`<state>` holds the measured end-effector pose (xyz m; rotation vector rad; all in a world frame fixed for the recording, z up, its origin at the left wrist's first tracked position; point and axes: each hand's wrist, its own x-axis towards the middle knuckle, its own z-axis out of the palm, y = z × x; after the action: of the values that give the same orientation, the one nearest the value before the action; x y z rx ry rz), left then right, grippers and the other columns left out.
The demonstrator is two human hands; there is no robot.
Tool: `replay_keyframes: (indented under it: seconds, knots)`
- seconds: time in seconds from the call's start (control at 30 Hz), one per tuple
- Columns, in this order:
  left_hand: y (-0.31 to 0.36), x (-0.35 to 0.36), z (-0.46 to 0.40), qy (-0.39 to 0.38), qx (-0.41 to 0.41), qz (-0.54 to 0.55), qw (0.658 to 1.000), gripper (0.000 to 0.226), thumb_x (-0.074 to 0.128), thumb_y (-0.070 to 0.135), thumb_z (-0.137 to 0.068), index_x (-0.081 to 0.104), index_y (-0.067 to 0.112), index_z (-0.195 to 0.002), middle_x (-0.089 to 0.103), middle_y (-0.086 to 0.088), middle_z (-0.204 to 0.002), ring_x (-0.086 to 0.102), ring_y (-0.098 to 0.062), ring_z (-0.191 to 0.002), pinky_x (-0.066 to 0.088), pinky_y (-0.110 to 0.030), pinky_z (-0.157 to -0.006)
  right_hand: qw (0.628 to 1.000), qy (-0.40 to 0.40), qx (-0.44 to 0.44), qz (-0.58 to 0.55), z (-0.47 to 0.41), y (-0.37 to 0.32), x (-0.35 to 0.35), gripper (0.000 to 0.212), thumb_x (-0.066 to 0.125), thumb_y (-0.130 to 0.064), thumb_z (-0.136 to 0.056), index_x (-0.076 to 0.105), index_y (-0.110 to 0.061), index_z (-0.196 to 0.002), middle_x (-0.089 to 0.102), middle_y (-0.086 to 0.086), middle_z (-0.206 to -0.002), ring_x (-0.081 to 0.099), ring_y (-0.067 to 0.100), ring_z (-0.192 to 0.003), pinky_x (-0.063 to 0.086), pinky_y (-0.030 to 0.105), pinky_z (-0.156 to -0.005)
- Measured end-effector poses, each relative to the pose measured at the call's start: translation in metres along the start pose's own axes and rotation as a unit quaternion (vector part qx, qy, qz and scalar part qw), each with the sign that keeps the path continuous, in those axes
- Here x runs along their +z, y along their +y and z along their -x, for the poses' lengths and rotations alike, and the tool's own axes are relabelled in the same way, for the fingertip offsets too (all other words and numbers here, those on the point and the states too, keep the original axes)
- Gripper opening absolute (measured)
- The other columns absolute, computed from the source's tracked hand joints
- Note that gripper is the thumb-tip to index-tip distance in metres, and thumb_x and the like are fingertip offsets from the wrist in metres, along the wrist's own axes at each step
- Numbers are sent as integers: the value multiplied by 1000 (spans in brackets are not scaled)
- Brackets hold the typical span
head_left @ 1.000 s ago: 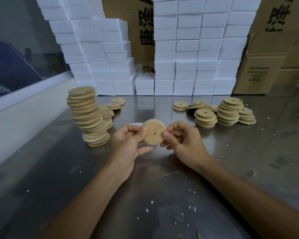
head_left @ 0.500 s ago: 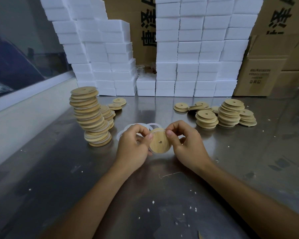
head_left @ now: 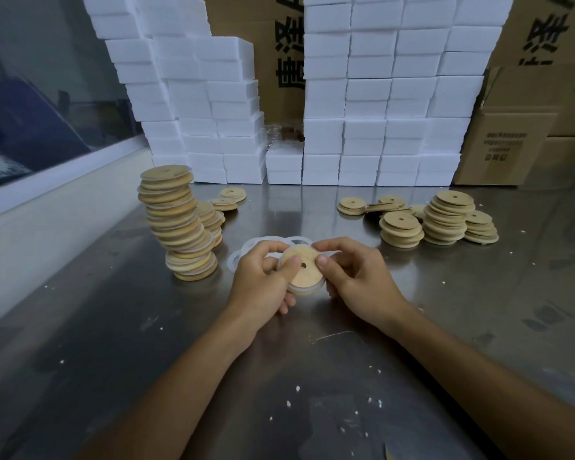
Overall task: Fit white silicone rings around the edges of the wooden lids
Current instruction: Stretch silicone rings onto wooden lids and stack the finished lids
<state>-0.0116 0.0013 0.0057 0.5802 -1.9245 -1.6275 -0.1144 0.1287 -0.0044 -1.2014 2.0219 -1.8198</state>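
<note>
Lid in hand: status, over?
Both hands, left and right, grip wooden lid. White ring showing along lower edge. Spare rings behind; nothing obstructing.

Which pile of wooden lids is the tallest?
The leaning stack left of the hands. It rises well above the short piles on the right, and white rings show between its lids.

Dim, even indoor light. The steel counter (head_left: pixel 478 293) carries a soft sheen and faint reflections of the white boxes (head_left: pixel 379 127). Shadows are weak and diffuse. Wide-angle distortion bows the edges; the window (head_left: pixel 30 94) at left looks hazy, and the corners are soft.
</note>
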Motion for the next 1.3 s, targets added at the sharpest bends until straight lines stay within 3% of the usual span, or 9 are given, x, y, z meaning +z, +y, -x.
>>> replay_keyframes:
  seconds: [0.2, 0.3, 0.4, 0.5, 0.7, 0.8, 0.97, 1.2, 1.3]
  knots:
    - [-4, -1, -3, 32, 2, -40, 999, 8, 63, 14, -92, 62, 22, -90, 68, 0, -71, 57, -15, -47, 37, -22, -39, 999, -5, 42, -33, -3, 4, 1, 7, 67, -11, -92, 64, -6, -96, 67, 0, -61, 55, 8, -50, 48, 20, -52]
    - [-7, -2, 1, 31, 139, -215, 966, 21, 68, 17, -83, 63, 25, -103, 65, 8, -97, 62, -7, -82, 46, -15, -65, 999, 1, 47, -23, -3, 5, 1, 6, 69, -13, -91, 65, -10, -94, 66, 2, -60, 56, 8, -48, 48, 20, -53]
    - [-6, -5, 5, -52, 229, -328, 915, 43, 69, 38, -77, 62, 25, -118, 59, 8, -116, 54, -13, -109, 45, -31, -92, 999, -3, 50, 8, -2, 5, 0, 6, 71, -18, -90, 66, -15, -90, 69, 5, -63, 58, 10, -51, 48, 23, -55]
    - [-3, -4, 7, -95, 210, -410, 882, 45, 63, 52, -76, 59, 34, -117, 56, 12, -115, 49, -13, -111, 40, -38, -95, 997, 7, 36, 73, 0, 6, 3, 10, 73, -21, -89, 70, -20, -80, 73, 0, -71, 64, 8, -60, 52, 24, -61]
    - [3, -11, 6, -31, 131, -541, 831, 8, 58, 26, -75, 60, 28, -83, 48, 9, -103, 41, -16, -105, 18, -34, -85, 987, 81, 69, 120, -3, 5, -4, 15, 68, -28, -92, 70, -22, -79, 72, -3, -77, 67, 16, -66, 59, 38, -71]
    - [6, -10, 8, -2, 90, -586, 805, 11, 58, 19, -73, 58, 27, -80, 50, 5, -99, 45, -18, -101, 24, -40, -94, 988, 78, 75, 114, -2, 3, -3, 15, 68, -28, -92, 70, -20, -79, 72, -1, -76, 67, 20, -65, 60, 41, -69]
    - [4, -18, 5, 58, 58, -648, 757, 18, 61, 14, -82, 59, 27, -95, 55, 2, -99, 53, -21, -96, 32, -35, -83, 988, 74, 74, 117, -2, 2, -3, 14, 68, -27, -92, 70, -20, -80, 72, 0, -76, 67, 20, -64, 60, 40, -68]
    - [4, -22, 3, 61, 118, -614, 778, 24, 62, 12, -81, 61, 24, -102, 55, 0, -107, 50, -22, -101, 39, -35, -87, 978, 122, 52, 159, -5, 9, -8, 13, 67, -29, -92, 70, -23, -81, 70, -9, -75, 64, 3, -73, 47, 13, -64]
    - [1, -17, 3, 9, 185, -570, 801, 25, 55, 18, -90, 63, 23, -113, 56, 2, -116, 50, -21, -106, 40, -35, -90, 966, 151, 23, 207, -7, 12, -18, 6, 66, -25, -91, 70, -22, -88, 68, -13, -83, 62, 3, -83, 46, 14, -70]
